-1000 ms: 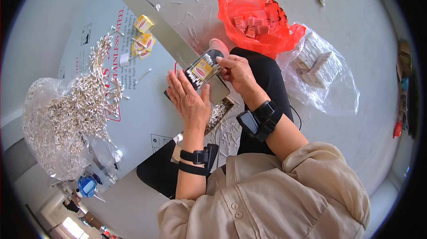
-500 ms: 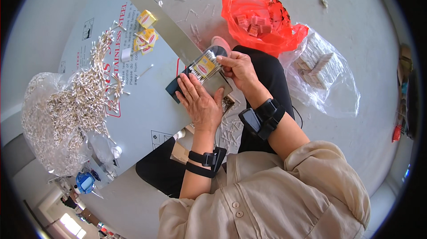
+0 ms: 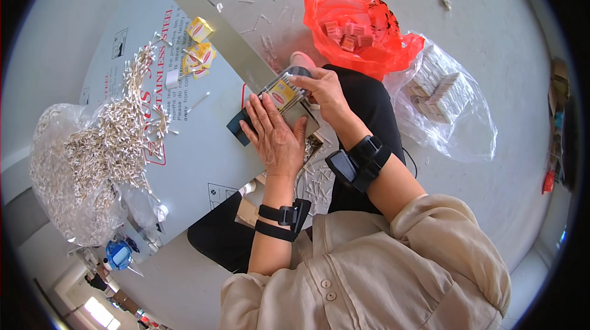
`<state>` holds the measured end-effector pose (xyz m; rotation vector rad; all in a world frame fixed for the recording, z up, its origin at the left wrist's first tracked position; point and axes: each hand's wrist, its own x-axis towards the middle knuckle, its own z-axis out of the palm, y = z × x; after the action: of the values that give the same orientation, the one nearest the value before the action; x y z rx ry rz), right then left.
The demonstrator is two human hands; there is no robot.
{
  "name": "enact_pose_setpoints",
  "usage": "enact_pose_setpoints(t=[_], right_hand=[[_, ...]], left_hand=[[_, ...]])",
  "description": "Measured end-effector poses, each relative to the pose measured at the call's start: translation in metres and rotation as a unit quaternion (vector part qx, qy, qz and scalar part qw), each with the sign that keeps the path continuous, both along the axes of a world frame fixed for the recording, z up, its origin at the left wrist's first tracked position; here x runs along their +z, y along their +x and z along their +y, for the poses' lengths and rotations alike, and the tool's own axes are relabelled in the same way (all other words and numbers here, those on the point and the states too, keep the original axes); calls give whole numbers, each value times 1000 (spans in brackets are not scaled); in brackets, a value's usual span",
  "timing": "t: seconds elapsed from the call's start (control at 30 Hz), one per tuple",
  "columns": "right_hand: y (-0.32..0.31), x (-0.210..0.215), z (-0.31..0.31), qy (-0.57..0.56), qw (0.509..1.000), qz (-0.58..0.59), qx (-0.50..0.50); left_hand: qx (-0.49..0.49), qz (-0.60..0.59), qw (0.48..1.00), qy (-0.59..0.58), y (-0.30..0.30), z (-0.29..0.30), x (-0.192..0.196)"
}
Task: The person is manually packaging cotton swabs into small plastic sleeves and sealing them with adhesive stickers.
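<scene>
Steadying the clear swab pack (image 3: 283, 94) against the flattened left hand (image 3: 278, 141), fingers nearly together, right hand (image 3: 327, 93) pinching its far end, likely works best with light pressure.

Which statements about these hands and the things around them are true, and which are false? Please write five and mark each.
1. The right hand holds the pack at one end. True.
2. Only one hand is at the pack. False: the fingers of the left hand lie over it too.
3. The red bag is open. True.
4. The loose yellow boxes are on the floor. False: the yellow boxes are on the table.
5. A black strap is around the left wrist. True.
</scene>
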<state>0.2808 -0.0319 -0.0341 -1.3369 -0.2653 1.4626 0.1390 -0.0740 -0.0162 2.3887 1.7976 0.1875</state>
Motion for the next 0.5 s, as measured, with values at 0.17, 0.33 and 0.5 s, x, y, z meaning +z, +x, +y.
enact_pose_setpoints(t=[0.17,0.33,0.5], right_hand=[[-4,0,0,53,998,-43,10],[-4,7,1,21,999,-25,17],[-5,-6,-1,51,998,-33,34]], left_hand=[[-7,4,1000,-23,-2,2,2],[-13,11,1000,-22,-5,3,1],[-14,10,1000,-24,-4,4,0]])
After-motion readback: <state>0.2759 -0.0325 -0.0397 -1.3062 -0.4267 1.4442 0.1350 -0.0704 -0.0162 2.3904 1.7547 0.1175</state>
